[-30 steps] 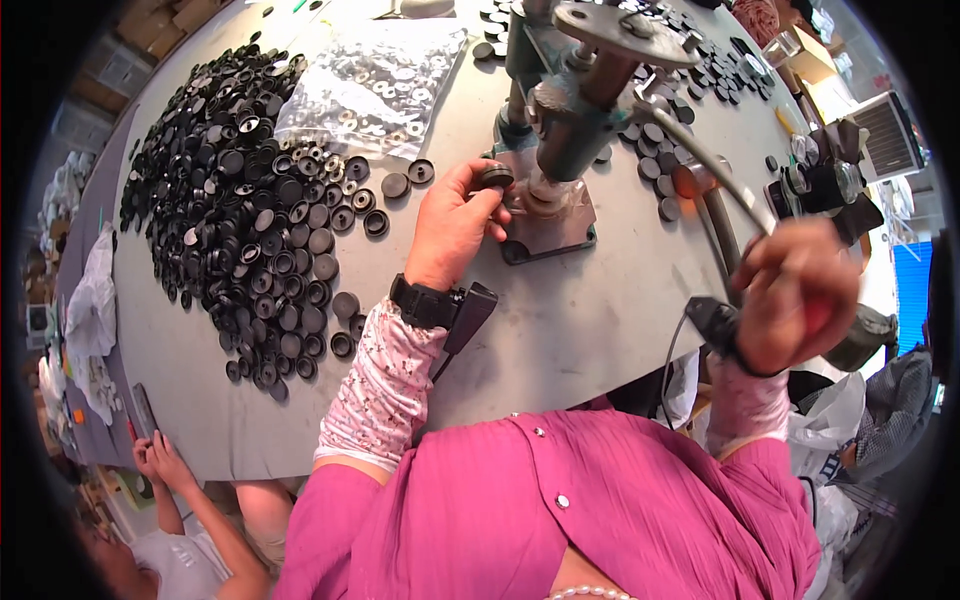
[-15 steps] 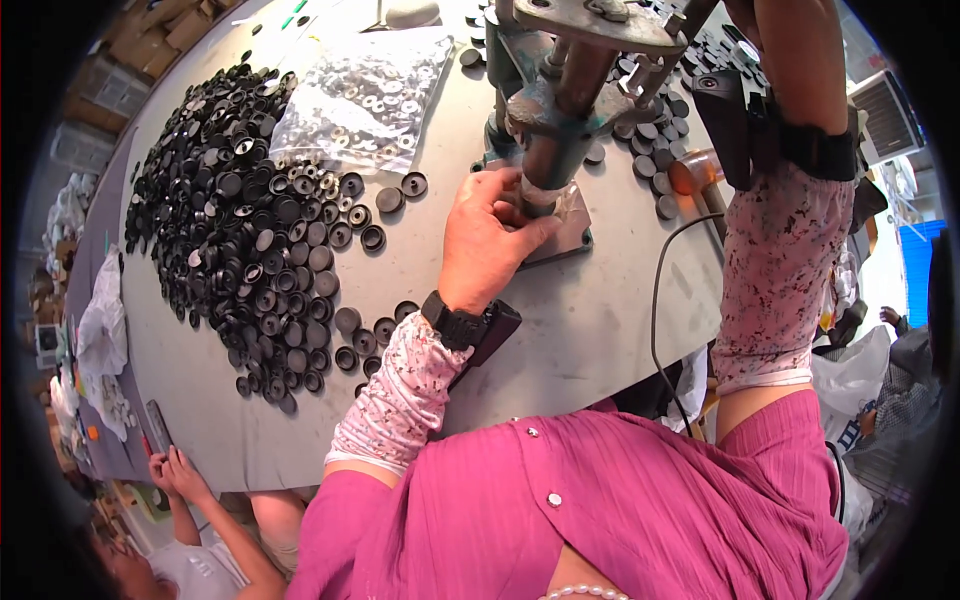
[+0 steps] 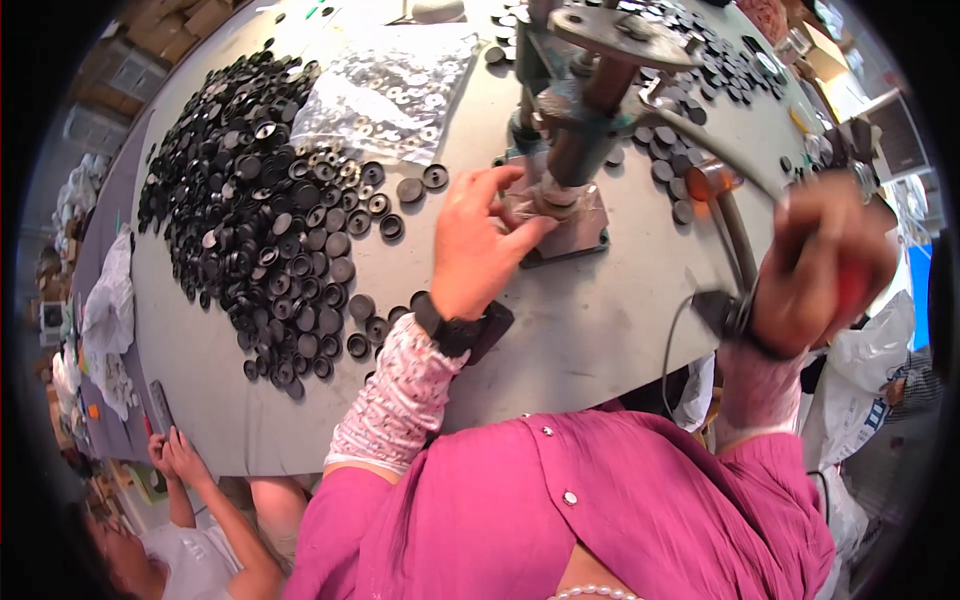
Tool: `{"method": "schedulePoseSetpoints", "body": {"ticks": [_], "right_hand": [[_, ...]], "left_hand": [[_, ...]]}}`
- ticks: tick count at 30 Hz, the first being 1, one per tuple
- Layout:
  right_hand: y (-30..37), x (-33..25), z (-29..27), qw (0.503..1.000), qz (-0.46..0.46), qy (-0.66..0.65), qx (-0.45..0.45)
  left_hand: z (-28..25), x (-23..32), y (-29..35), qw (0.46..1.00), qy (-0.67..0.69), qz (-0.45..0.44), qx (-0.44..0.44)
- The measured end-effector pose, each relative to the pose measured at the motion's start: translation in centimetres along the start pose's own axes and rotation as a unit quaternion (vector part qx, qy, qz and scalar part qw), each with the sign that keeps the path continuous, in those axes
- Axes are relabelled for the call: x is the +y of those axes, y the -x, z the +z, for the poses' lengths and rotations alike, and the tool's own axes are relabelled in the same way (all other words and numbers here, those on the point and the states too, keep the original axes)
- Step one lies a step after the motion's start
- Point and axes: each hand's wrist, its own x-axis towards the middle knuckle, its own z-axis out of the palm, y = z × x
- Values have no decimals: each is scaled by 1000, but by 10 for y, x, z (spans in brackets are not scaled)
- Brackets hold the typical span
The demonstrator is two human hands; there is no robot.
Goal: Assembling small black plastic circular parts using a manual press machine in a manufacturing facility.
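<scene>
A hand press (image 3: 582, 145) with a dark metal column stands on the table. My left hand (image 3: 475, 235) is at its base plate (image 3: 575, 238), thumb and forefinger apart on the near side of the pressing spot. Whatever lies under the ram is hard to make out. My right hand (image 3: 825, 265), smeared by motion, is wrapped round the end of the press lever (image 3: 730, 150), where a red grip shows. A large heap of round black caps (image 3: 235, 210) lies to the left of the press. Several loose caps (image 3: 410, 190) lie between the heap and my left hand.
A clear plastic bag (image 3: 385, 95) of small metal rings lies behind the heap. More black caps (image 3: 715, 65) spread beyond the press. An orange, round-headed fixture (image 3: 708, 182) and a black cable (image 3: 672, 350) are on the right. Another person's hands (image 3: 175, 455) hold something at the left edge.
My right hand has come down from the top of the view to the right side, swinging the lever down. My left thumb and forefinger have spread slightly away from the pressing spot.
</scene>
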Motion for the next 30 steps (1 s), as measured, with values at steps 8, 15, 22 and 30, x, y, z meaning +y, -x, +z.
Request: {"method": "schedulePoseSetpoints", "body": {"ticks": [8,15,22,30], "right_hand": [[111,-14,-32,991,119,-5,-56],[-9,-21,-30,987,151,-46,-43],[-56,-10,-28,974,221,37,-19],[-75,-17,10,966,254,26,29]], "left_hand": [[-104,-35,-10,932,-361,9,36],[-80,-52,-39,920,-387,43,-50],[-86,-55,-48,926,-359,98,-58],[-89,-49,-35,976,-78,-197,-58]]}}
